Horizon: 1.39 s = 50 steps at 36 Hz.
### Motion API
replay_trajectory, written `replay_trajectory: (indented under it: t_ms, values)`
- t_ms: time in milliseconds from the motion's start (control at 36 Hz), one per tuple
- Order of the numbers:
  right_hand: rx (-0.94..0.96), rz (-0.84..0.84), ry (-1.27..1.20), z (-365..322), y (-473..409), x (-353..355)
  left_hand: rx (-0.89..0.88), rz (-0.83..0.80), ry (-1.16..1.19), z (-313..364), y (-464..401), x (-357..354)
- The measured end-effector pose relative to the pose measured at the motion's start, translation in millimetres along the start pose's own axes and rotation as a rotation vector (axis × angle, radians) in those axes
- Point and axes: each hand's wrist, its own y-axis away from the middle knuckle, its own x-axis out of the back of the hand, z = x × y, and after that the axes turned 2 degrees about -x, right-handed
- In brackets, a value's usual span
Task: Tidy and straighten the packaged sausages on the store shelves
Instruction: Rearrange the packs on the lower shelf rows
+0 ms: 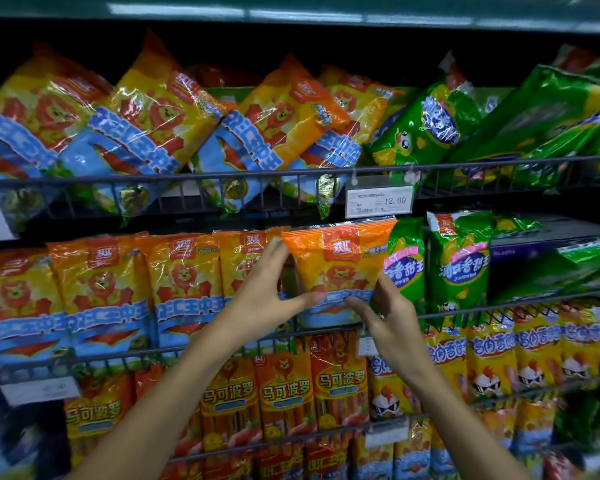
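Note:
An orange sausage pack (340, 261) with a lion picture stands upright at the right end of the middle shelf's orange row. My left hand (267, 292) grips its left edge, fingers behind and thumb across the blue band in front. My right hand (385, 313) holds its lower right corner, thumb on the front. To the left, several matching orange packs (108, 289) stand side by side behind the wire rail (118, 355). On the top shelf, more of these packs (153, 112) lie tilted and overlapping.
Green sausage packs (458, 261) stand right of the held pack, others (534, 116) lie slanted on the top shelf. A price tag (379, 201) reading 12.00 hangs on the upper rail. Lower shelves hold red-orange packs (284, 389) and yellow chicken packs (534, 355).

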Motion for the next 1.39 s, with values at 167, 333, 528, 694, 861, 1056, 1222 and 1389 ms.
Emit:
replay_trajectory:
  t_ms: [167, 333, 528, 694, 861, 1056, 1222, 1389]
  values:
    - [-0.083, -0.069, -0.010, 9.6, -7.1, -7.6, 0.022, 0.117, -0.024, -24.1, 8.7, -10.4]
    - [-0.131, -0.187, 0.050, 20.7, -16.0, -15.4, -0.156, 0.334, -0.013, -25.9, 13.7, -18.6]
    - [-0.060, 0.004, 0.113, 31.0, -12.6, -33.1, -0.455, 0.323, -0.506, -60.5, 4.2, -28.5]
    - [0.055, 0.050, 0.365, 34.2, -10.8, -43.2, -0.406, 0.162, -0.690, -65.4, -2.7, -28.9]
    - [0.097, 0.026, 0.400, 38.0, -17.3, -40.6, -0.332, 0.131, -0.835, -66.4, -4.1, -27.0]
    - [0.081, 0.105, 0.624, 42.7, -7.2, -53.0, -0.266, -0.004, -0.926, -65.3, 11.6, -31.4]
    - [0.020, 0.132, 0.675, 38.5, -6.3, -62.2, -0.262, -0.024, -0.920, -68.7, 17.4, -31.6]
    - [-0.026, 0.085, 0.691, 35.2, -6.3, -60.1, -0.254, -0.039, -0.938, -70.7, 18.4, -31.7]
